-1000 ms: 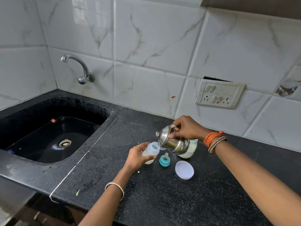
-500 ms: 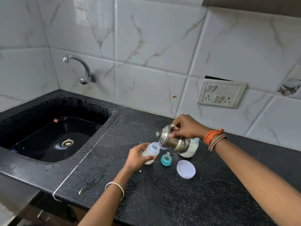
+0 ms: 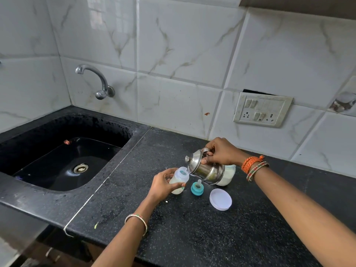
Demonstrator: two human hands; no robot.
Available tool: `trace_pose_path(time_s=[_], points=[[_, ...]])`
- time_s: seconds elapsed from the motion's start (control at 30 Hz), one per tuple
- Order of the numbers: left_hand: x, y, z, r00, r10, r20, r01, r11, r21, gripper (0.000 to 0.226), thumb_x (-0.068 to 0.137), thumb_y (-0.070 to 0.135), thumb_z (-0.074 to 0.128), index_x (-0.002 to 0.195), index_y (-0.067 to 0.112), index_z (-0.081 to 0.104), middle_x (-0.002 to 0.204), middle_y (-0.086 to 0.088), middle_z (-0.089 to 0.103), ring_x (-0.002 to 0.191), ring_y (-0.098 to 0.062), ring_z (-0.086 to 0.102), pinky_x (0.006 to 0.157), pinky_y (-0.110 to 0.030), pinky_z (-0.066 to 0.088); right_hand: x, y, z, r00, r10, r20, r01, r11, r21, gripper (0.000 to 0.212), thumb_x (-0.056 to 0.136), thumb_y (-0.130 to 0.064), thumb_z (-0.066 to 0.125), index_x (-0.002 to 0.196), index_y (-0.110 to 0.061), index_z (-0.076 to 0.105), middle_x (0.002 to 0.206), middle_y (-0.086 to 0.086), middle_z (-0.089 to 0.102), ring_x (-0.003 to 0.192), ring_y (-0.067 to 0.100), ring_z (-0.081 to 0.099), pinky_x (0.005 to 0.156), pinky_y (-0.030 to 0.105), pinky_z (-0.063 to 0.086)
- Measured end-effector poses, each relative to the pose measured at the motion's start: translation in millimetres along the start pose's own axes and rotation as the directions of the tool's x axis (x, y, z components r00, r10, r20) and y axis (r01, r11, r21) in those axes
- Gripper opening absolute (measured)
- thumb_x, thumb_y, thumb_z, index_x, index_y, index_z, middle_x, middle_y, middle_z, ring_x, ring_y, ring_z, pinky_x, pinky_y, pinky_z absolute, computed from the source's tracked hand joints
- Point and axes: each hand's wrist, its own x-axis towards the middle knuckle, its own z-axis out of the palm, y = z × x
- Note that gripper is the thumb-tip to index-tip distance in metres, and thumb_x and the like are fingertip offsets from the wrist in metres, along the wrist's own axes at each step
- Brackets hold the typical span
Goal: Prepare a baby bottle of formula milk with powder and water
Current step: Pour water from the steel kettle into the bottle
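Note:
My left hand [image 3: 162,185] grips a small translucent baby bottle [image 3: 180,180] standing on the black counter, with pale liquid in its lower part and its mouth uncovered. My right hand [image 3: 219,152] holds a steel kettle [image 3: 205,169] by its handle, tipped to the left so its spout touches the bottle's mouth. The teal teat ring [image 3: 197,187] lies on the counter just right of the bottle. Behind the kettle stands a powder jar [image 3: 228,175], mostly hidden. Its white lid [image 3: 220,199] lies flat nearby.
A black sink [image 3: 63,160] with a wall tap [image 3: 96,79] fills the left side. The black counter [image 3: 192,237] runs to the front edge. A switch plate [image 3: 262,110] sits on the tiled wall behind.
Both hands, the kettle and the bottle keep the same pose. Only the camera has shifted slightly.

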Motion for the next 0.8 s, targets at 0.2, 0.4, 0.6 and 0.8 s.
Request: trace_pose_path(time_s=[0.2, 0.4, 0.6, 0.8], points=[[0, 6, -1, 1.0, -0.002, 0.008, 0.003, 1.0, -0.03, 0.058, 0.065, 0.025, 0.085, 0.118, 0.024, 0.063, 0.114, 0.008, 0.067, 0.106, -0.008, 0.059, 0.092, -0.023, 0.046, -3, 8, 3, 0.998, 0.035, -0.054, -0.03, 0.994, 0.107, 0.043, 0.072, -0.017, 0.08, 0.051, -0.017, 0.043, 0.063, 0.006, 0.059, 0.064, 0.013, 0.05, 0.061, 0.026, 0.042], [7, 6, -7, 0.996, -0.035, 0.079, 0.043, 0.993, -0.111, 0.06, 0.068, 0.02, 0.083, 0.123, 0.019, 0.06, 0.115, 0.002, 0.068, 0.108, -0.013, 0.062, 0.093, -0.028, 0.05, -5, 15, 6, 0.996, 0.066, -0.067, -0.043, 0.953, 0.301, 0.04, 0.074, -0.01, 0.079, 0.052, -0.015, 0.045, 0.059, 0.0, 0.057, 0.064, 0.008, 0.056, 0.069, 0.032, 0.048], [19, 10, -24, 0.968, -0.083, 0.238, 0.149, 0.949, -0.277, 0.052, 0.079, 0.004, 0.07, 0.128, 0.006, 0.051, 0.123, -0.008, 0.064, 0.114, -0.022, 0.061, 0.098, -0.036, 0.049, -8, 24, 14, 0.985, 0.12, -0.126, -0.033, 0.84, 0.541, 0.034, 0.077, -0.005, 0.075, 0.058, -0.011, 0.047, 0.075, 0.007, 0.065, 0.09, 0.02, 0.068, 0.078, 0.039, 0.055], [19, 7, -35, 0.941, -0.089, 0.327, 0.209, 0.912, -0.353, 0.047, 0.088, -0.004, 0.055, 0.132, 0.007, 0.045, 0.125, -0.007, 0.06, 0.114, -0.02, 0.059, 0.098, -0.031, 0.049, -8, 26, 24, 0.958, 0.222, -0.184, -0.045, 0.746, 0.665, 0.041, 0.082, -0.002, 0.07, 0.057, -0.015, 0.04, 0.082, 0.01, 0.065, 0.082, 0.014, 0.066, 0.064, 0.031, 0.053]])
